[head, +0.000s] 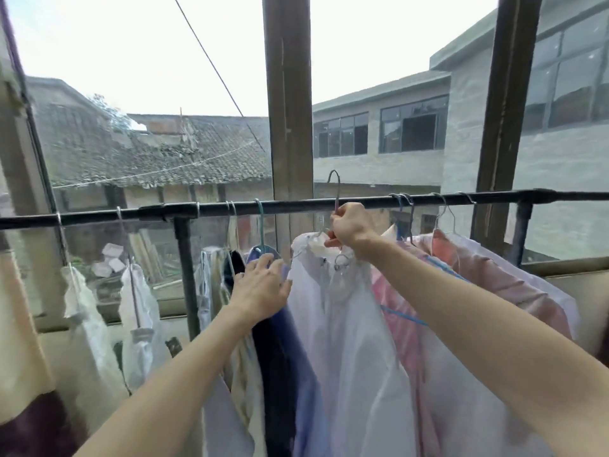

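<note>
A black clothes rail (pixel 296 206) runs across the window at chest height. My right hand (pixel 349 225) grips the neck of a wire hanger (pixel 336 189) whose hook stands above the rail, not resting on it. A pale lilac shirt (pixel 346 324) hangs from that hanger. My left hand (pixel 263 288) presses with spread fingers against the blue and dark garments (pixel 286 357) just left of the shirt, pushing them aside. The left hand's fingertips are partly hidden in the cloth.
Pink garments (pixel 478 291) hang on hangers to the right, white and cream ones (pixel 138 308) to the left. A vertical rail support (pixel 186 275) stands left of centre. Wooden window posts (pixel 290 94) rise behind the rail; roofs and a grey building lie outside.
</note>
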The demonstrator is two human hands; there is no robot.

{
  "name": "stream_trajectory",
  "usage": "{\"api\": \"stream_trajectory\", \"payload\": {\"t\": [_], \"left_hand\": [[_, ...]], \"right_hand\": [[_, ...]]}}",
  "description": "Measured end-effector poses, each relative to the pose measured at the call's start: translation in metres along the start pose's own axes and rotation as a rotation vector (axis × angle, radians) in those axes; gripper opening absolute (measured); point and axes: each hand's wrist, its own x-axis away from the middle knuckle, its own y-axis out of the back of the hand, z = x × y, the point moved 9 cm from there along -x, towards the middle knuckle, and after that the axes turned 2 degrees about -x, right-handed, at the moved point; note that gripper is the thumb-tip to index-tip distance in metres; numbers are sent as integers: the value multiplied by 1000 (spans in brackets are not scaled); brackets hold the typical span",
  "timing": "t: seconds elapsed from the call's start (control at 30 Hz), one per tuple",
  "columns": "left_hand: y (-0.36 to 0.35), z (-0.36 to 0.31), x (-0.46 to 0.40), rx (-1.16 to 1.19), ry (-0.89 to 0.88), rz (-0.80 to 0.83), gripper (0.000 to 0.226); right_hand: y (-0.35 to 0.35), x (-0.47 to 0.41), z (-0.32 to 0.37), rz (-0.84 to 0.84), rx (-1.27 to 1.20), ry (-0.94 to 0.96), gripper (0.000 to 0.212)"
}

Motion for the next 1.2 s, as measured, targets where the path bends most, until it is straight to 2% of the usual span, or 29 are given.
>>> {"api": "stream_trajectory", "payload": {"t": [0.17,0.27,0.4,0.47,0.57,0.67,0.73,0.8,0.9,1.03,1.1,1.2], "left_hand": [[1,9,3,-19,-44,-33,48],[3,14,5,-30,-72,-56,48],[6,18,5,7,-96,-93,48],[9,19,4,45,-102,-120,45],[20,17,0,117,-62,-201,38],[37,3,-1,-28,-44,-314,35],[40,-19,-3,-11,-101,-324,36],[36,-46,-5,34,-197,-290,36],[19,-80,-8,45,-327,-200,37],[-3,-93,-14,52,-340,-81,39],[-7,-91,-17,51,-322,-63,40],[-4,-93,-23,96,-312,-65,43]], "right_hand": [[-63,-10,1,96,111,82,14],[-87,-14,-3,125,142,108,22],[-103,-11,-14,197,140,116,19],[-98,-8,-13,202,231,176,25],[-63,-6,-11,67,362,267,28],[-3,1,-11,-240,550,365,24],[36,5,-26,-378,738,324,28],[65,3,-52,-382,893,160,33],[82,3,-85,-265,980,-26,32],[87,6,-85,-300,1011,-2,18],[95,5,-75,-350,956,-7,20],[112,2,-43,-449,921,82,25]]}}
